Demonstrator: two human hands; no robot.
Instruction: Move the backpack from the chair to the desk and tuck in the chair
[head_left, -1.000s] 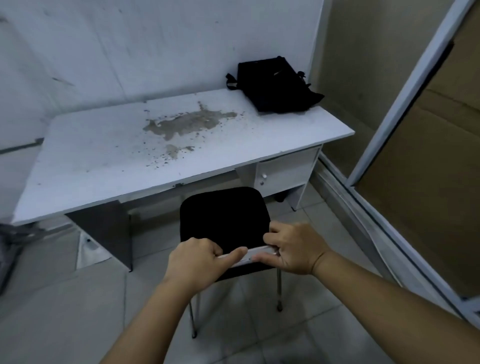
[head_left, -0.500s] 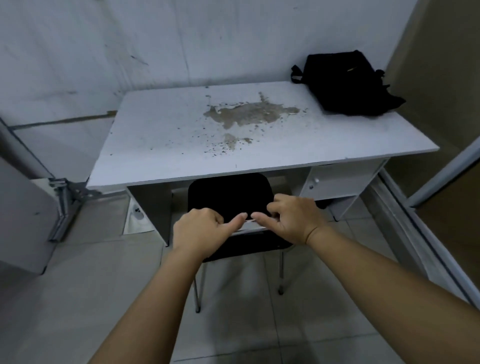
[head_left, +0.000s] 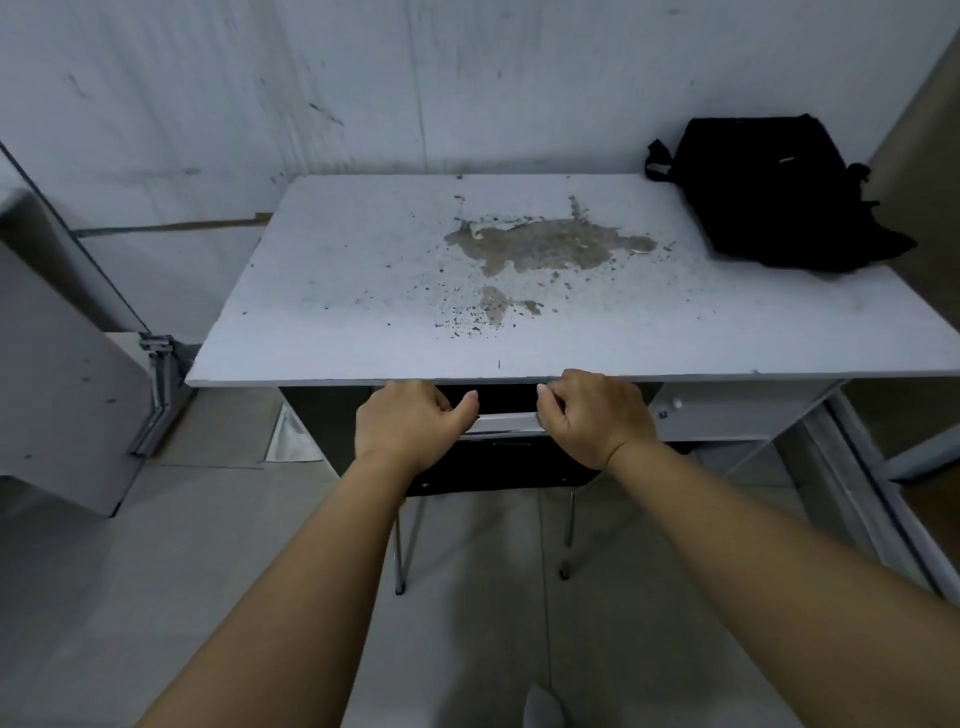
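A black backpack (head_left: 774, 197) lies on the far right corner of the white desk (head_left: 363, 291), against the wall. The black chair (head_left: 498, 467) stands under the desk's front edge; its seat is hidden beneath the desktop and only the backrest and two thin metal legs show. My left hand (head_left: 410, 423) and my right hand (head_left: 595, 415) both grip the backrest's top edge, side by side, a light strip of it showing between them, right at the desk's front edge.
A brown stain (head_left: 545, 247) marks the desktop's middle. A drawer unit (head_left: 727, 410) sits under the desk's right side. A grey panel with a metal bracket (head_left: 156, 395) stands on the left. A metal frame (head_left: 883, 467) runs along the floor on the right.
The chair has slid forward under the desk with both hands on its backrest; its seat, seen before, is now hidden. The view has turned to face the desk squarely.
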